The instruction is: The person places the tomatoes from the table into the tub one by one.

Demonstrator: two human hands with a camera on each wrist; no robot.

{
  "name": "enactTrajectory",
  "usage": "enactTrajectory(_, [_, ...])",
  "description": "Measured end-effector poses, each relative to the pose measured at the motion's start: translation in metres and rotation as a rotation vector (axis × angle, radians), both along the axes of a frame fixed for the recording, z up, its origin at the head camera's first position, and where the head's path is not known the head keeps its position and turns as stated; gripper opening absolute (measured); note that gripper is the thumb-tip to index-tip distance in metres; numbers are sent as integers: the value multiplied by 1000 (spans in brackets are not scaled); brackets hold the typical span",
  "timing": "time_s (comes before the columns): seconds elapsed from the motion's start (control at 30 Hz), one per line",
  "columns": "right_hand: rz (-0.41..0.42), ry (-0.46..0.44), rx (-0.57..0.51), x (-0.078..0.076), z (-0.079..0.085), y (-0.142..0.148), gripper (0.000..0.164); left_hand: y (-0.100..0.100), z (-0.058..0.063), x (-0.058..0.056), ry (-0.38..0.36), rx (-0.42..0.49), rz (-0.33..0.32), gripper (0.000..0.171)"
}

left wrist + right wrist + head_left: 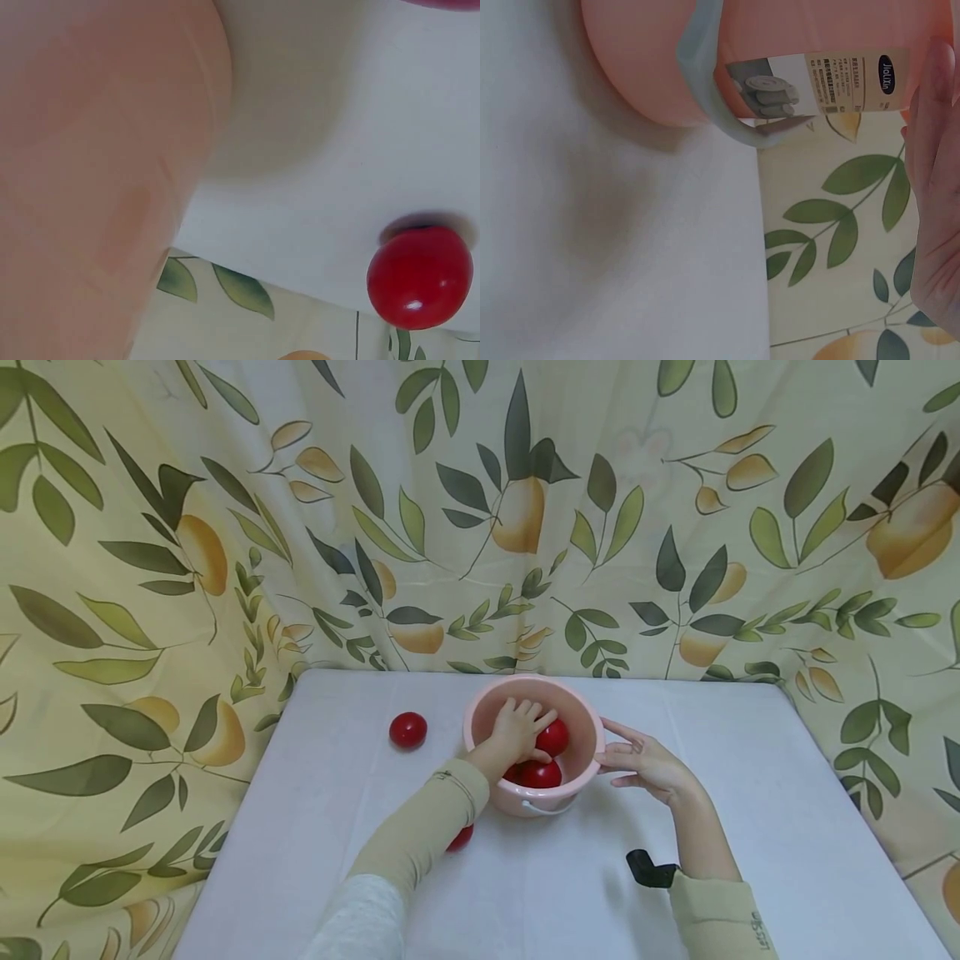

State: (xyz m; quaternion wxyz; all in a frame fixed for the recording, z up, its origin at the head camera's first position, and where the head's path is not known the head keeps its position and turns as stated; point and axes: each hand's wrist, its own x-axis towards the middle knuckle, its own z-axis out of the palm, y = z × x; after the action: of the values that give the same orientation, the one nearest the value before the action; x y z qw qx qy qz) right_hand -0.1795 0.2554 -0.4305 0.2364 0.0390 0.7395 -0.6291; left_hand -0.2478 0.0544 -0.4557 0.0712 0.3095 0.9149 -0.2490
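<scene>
A pink bucket (480, 702) stands on the table with several glossy red round fruits inside. My left hand (517, 732) reaches over its rim with spread fingers. Between index finger and thumb, right beside the hand, sits one red fruit (553, 739). Another red fruit (542, 774) lies lower in the bucket, and a third is mostly covered by the hand. At the bucket's right side, the extended fingers of my right hand (651, 768) touch its wall near the rim. The right wrist view shows that hand (937, 180) along the bucket wall (637, 52).
A loose red fruit (408, 730) lies left of the bucket; another (461, 837) is partly hidden under the left forearm. The bucket's pale handle (547, 810) hangs at its front. Behind the white table (337, 793) hangs a leaf-patterned curtain (465, 527).
</scene>
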Motion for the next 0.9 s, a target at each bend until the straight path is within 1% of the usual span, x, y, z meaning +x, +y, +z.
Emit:
enactTrajectory(0.2, [1, 0, -1, 1, -1, 1, 74, 1, 0, 0, -1, 13, 3, 82])
enactTrajectory(0.3, [1, -2, 1, 1, -1, 1, 75, 0, 0, 0, -7, 50, 4, 82])
enactTrajectory(0.37, [1, -6, 2, 1, -1, 0, 74, -3, 1, -1, -13, 112, 7, 82])
enactTrajectory(0.43, [7, -7, 0, 1, -1, 0, 74, -8, 4, -1, -16, 197, 10, 81])
enactTrajectory(0.57, [14, 3, -4, 0, -2, 0, 74, -24, 16, 1, 1, 369, 1, 79])
enactTrajectory(0.7, [11, 5, -5, -1, -3, 0, 74, -46, 32, 9, 63, 474, 1, 77])
enactTrajectory(0.8, [9, 5, -7, -1, -3, 1, 74, -67, 39, 19, 104, 502, 22, 76])
enactTrajectory(0.9, [6, 6, -4, -1, -4, 2, 73, -88, 41, 32, 139, 513, 48, 77])
